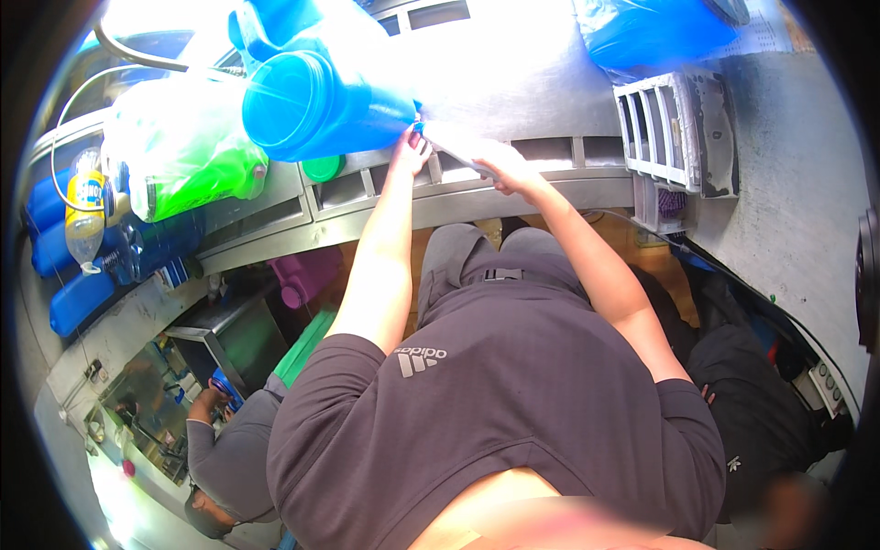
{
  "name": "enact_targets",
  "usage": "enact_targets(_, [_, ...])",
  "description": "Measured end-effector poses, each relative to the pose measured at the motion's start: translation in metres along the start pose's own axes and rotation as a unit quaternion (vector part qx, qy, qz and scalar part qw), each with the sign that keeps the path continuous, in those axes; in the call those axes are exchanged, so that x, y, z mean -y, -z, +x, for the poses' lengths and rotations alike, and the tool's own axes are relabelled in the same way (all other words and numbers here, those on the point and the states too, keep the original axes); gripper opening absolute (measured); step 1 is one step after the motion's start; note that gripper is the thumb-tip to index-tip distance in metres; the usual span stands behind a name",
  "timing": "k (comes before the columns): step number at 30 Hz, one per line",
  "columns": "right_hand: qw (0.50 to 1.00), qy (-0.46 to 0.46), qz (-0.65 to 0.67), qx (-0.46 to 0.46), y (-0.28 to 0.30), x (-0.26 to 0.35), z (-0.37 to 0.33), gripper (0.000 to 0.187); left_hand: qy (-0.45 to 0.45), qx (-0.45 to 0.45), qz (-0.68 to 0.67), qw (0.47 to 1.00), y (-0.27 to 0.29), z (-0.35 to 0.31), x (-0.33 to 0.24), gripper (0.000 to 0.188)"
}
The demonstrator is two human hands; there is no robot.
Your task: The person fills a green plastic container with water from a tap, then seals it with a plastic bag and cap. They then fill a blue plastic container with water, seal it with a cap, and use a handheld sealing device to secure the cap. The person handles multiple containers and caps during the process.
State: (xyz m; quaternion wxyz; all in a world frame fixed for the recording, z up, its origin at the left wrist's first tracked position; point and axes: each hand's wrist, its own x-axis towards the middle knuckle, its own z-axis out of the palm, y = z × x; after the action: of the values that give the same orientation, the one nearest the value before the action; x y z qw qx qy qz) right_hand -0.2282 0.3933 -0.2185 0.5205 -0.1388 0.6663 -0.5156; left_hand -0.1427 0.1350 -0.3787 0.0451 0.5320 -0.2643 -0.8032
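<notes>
Biggest risk I see from here: a cut. Right hand (pixel 511 170) has its fingers wrapped round the grey handle of a long, thin, pale knife-like tool (pixel 458 147), and its tip end runs right up to the left hand (pixel 412 152). Left hand's fingertips look pinched together on a small blue plastic tab (pixel 419 127) at the right end of the large, round-mouthed blue plastic jug (pixel 367 115). Jug seems to be on its side on the grey slotted metal desk (pixel 532 92), mouth to the person's left. If the tool skids off slick plastic, the left fingers would probably take it. Next worry: jug rolling, since I see only that fingertip hold steadying it; glare could also hide the tool's edge.

Counts, quick: one knife-like tool, one tab, one large jug in work, one flat green disc-shaped lid (pixel 323 169), one bright green glossy plastic bundle (pixel 197 174), one clear bottle with a yellow label (pixel 85 206), one magenta plastic container (pixel 307 277), one blue plastic bag (pixel 651 37), one white slatted frame (pixel 658 133), two co-workers. Blue containers at far left: at least three, overlap hides the exact number
</notes>
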Motion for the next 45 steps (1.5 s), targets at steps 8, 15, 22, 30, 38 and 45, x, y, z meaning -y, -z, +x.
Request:
enact_targets(8, [0.999, -0.034, -0.033, -0.024, -0.015, 0.011, -0.006, 0.049, 0.052, 0.0, -0.055, 0.997, 0.01, 0.002, 0.009, 0.038])
enact_targets(15, [0.998, -0.051, -0.019, -0.044, -0.023, -0.004, -0.008, 0.053, 0.041, 0.02, -0.126, 0.991, 0.036, -0.01, 0.02, 0.038])
enact_targets(22, [0.99, -0.064, 0.041, -0.115, -0.065, -0.007, -0.019, 0.051, 0.054, -0.007, -0.052, 0.997, 0.099, -0.04, 0.005, 0.04])
enact_targets(30, [0.978, -0.084, 0.134, -0.134, -0.139, -0.02, -0.027, 0.045, 0.071, 0.034, 0.069, 0.995, 0.207, -0.075, -0.017, 0.044])
enact_targets(38, [0.948, 0.024, 0.298, -0.106, -0.2, -0.035, -0.031, 0.034, 0.128, 0.057, 0.203, 0.969, 0.229, -0.092, -0.03, 0.045])
enact_targets(45, [0.92, 0.061, 0.345, -0.173, -0.224, -0.038, -0.106, 0.069, 0.282, 0.338, 0.264, 0.858, 0.084, -0.178, -0.007, 0.072])
